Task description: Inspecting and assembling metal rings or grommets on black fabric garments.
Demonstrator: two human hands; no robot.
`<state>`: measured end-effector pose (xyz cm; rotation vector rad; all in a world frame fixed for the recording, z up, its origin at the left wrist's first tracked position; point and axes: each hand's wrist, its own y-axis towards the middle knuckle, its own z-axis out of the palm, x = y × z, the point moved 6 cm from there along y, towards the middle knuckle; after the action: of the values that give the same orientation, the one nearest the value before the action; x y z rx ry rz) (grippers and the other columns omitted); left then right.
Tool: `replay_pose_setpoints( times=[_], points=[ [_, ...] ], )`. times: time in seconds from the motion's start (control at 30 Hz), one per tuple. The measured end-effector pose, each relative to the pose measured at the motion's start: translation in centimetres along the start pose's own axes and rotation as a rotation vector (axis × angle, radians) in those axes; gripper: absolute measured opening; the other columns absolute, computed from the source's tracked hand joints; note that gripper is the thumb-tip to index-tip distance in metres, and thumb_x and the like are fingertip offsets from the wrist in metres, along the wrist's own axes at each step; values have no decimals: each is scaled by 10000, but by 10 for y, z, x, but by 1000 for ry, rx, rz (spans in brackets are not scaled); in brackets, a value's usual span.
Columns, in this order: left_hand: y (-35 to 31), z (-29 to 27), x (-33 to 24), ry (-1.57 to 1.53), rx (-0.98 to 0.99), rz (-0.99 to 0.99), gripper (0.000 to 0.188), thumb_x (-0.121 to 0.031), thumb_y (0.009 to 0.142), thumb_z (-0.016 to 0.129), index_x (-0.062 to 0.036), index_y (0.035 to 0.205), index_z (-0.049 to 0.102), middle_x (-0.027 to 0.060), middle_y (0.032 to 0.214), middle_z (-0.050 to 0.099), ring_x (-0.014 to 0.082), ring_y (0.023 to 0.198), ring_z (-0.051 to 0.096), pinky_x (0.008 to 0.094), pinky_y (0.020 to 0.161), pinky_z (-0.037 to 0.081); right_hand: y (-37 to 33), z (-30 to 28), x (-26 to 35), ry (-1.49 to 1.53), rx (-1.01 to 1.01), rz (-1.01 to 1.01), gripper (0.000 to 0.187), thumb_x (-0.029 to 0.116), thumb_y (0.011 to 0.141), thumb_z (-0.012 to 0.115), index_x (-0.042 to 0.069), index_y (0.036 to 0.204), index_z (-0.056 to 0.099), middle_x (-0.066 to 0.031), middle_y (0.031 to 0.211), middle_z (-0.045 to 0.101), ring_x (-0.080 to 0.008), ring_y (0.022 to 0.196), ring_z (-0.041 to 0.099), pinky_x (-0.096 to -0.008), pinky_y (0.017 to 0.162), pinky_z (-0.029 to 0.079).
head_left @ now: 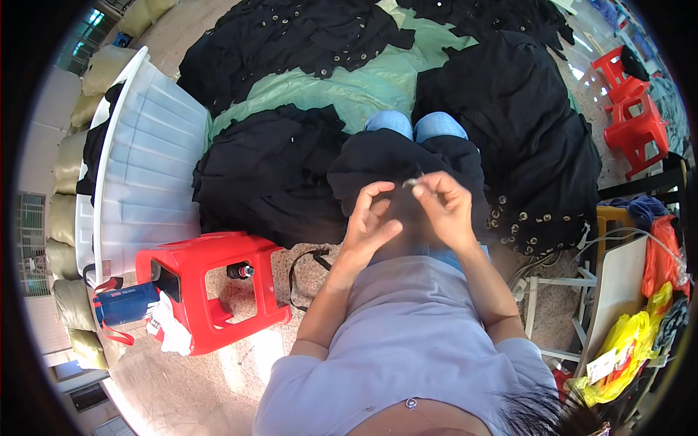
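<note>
Black knitted cloth (363, 166) lies over my lap, with the pale blue knees of my jeans (389, 121) showing beyond it. Above this cloth, my right hand (448, 211) pinches a small shiny piece (410, 183) between thumb and fingertips; it is too small to name for sure. My left hand (369, 227) is held beside it to the left, its thumb and curled fingers apart, with nothing visible between them. A heap of black garments (273, 174) lies left of my legs. On the right, another black heap (512, 131) bears several shiny round buttons (523, 216) along its near edge.
More black garments (283, 40) lie on a green sheet (342, 91) ahead. A white plastic tub (156, 145) and a red stool (207, 251) stand at left. Red stools (640, 131) stand far right. Yellow plastic bags (622, 352) hang beside a pale board (614, 298) near right.
</note>
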<state>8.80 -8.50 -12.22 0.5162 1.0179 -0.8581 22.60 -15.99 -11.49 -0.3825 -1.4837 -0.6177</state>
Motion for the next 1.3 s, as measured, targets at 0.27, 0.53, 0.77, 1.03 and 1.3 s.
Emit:
replay_pose_setpoints(
  times=[0.27, 0.53, 0.77, 1.03, 1.3],
  points=[
    [-21, 9, -19, -51, 6, -61, 319, 13, 869, 676, 17, 1178, 598, 14, 1045, 646, 66, 921, 593, 234, 799, 490, 19, -19, 40, -12, -293, -166, 67, 61, 910, 700, 11, 928, 659, 77, 781, 603, 8, 679, 446, -166, 616, 365],
    [-6, 12, -59, 294, -73, 34, 199, -38, 896, 680, 11, 1085, 641, -2, 969, 656, 46, 883, 565, 210, 786, 461, 23, -25, 42, -98, -177, -118, 86, 59, 907, 690, -8, 945, 653, 63, 759, 595, -5, 673, 453, -169, 613, 368],
    [-9, 9, -26, 242, -83, 14, 175, -105, 938, 662, 18, 1064, 660, -9, 951, 657, 49, 873, 560, 209, 776, 455, -4, -25, 41, -405, -149, -179, 221, 157, 961, 593, 45, 1148, 561, -73, 823, 622, -167, 644, 581, -304, 626, 472],
    [-6, 10, -22, 344, -117, 73, 156, -82, 937, 651, 24, 1051, 662, -7, 911, 625, 52, 830, 541, 211, 750, 443, -34, -6, 72, -524, -37, -444, 118, 56, 825, 739, -8, 859, 645, -115, 783, 669, -231, 621, 658, -318, 529, 492],
    [-6, 14, -30, 497, -132, 216, 142, -58, 925, 650, 25, 1040, 665, 25, 897, 624, 84, 811, 558, 218, 750, 446, -34, 1, 73, -656, -32, -518, 101, 21, 819, 724, -29, 876, 657, -128, 796, 681, -250, 646, 662, -298, 543, 501]
  ],
)
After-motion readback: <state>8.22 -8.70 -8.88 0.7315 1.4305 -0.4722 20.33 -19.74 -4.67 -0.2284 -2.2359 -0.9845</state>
